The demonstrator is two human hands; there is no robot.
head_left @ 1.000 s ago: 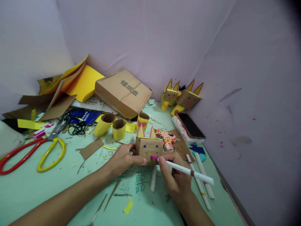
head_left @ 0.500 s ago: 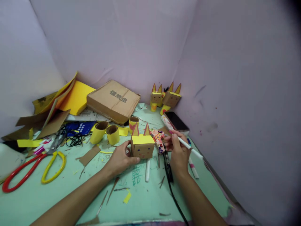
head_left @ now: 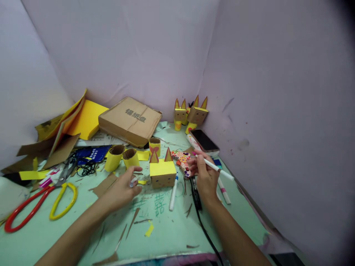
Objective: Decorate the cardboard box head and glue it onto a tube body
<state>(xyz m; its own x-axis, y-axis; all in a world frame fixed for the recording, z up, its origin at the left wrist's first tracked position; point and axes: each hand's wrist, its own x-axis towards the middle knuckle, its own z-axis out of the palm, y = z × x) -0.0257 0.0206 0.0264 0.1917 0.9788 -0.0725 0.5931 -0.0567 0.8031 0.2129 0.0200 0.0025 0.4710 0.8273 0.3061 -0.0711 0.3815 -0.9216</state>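
So, the bench [head_left: 163,238] holds a carton [head_left: 129,120] behind the eared box [head_left: 163,171], scissors [head_left: 63,178] well left; just left, the left hand [head_left: 122,188], fingers loosely holding a pale piece [head_left: 133,182]; right, the right hand [head_left: 206,179], fingers gripping a pen [head_left: 215,166]; beside the box, a marker [head_left: 173,195]

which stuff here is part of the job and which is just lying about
Likely part of the job:
pink-tipped marker, held in the right hand
eared cardboard box, between the hands, touched by neither
small pale piece, in the left hand

Likely just lying about:
scissors with red and yellow handles
phone
flat brown box
blue packet
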